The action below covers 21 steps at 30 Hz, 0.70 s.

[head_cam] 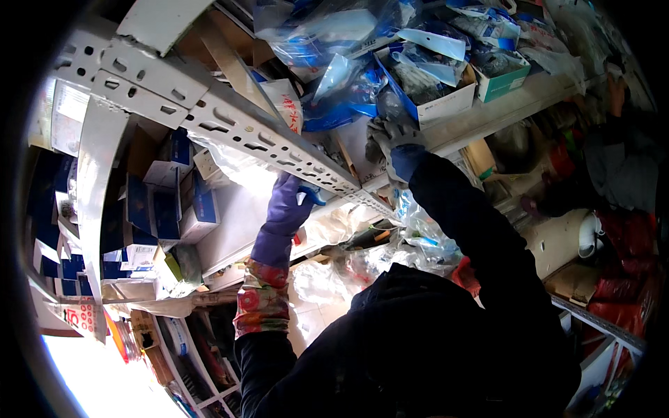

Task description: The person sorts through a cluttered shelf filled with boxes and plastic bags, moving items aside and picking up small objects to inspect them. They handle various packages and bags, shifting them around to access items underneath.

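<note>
My left hand (289, 201), in a purple rubber glove with a flowered sleeve cuff, is curled around a small blue object (315, 195) beside the slotted metal upright (272, 143). The fingers hide most of that object. On the front of the white shelf (360, 141), past the upright, rests my right hand (401, 140) in a grey work glove with a blue cuff. Dark grey material bunches at its fingers; whether it is gripped cannot be told. Just above this hand stands an open blue-and-white carton (447, 107) holding plastic-wrapped goods.
A green-and-white carton (504, 78) and blue plastic packaging (334, 83) crowd the upper shelf. Blue cartons (154, 209) fill the left bay. Clear plastic bags (413, 251) lie below the shelf. Dark and grey clothing (619, 167) shows at far right, beside red plastic-wrapped goods (622, 261).
</note>
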Each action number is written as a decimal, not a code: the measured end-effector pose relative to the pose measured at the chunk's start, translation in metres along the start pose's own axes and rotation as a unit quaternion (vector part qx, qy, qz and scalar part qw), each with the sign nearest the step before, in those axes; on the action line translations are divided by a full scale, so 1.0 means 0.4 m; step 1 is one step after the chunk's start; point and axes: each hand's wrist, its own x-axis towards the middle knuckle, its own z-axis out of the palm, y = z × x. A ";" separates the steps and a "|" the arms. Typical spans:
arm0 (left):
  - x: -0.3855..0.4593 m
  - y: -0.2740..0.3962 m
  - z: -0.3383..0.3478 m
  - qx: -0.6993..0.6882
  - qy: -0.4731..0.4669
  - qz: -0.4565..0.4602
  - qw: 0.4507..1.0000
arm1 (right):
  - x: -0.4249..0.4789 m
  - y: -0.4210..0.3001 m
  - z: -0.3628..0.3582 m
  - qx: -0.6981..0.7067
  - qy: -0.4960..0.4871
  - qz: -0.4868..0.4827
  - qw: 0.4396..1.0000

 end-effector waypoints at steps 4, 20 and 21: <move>0.011 -0.010 0.046 0.124 0.069 0.027 0.989 | 0.039 -0.022 -0.053 0.027 0.069 -0.018 0.997; 0.022 -0.049 0.093 -0.634 0.207 -0.197 0.718 | 0.483 -0.045 0.113 0.186 0.046 -0.027 0.981; 0.111 -0.018 0.131 -0.657 0.153 -0.183 0.715 | 0.539 0.140 0.197 0.322 0.110 0.025 0.940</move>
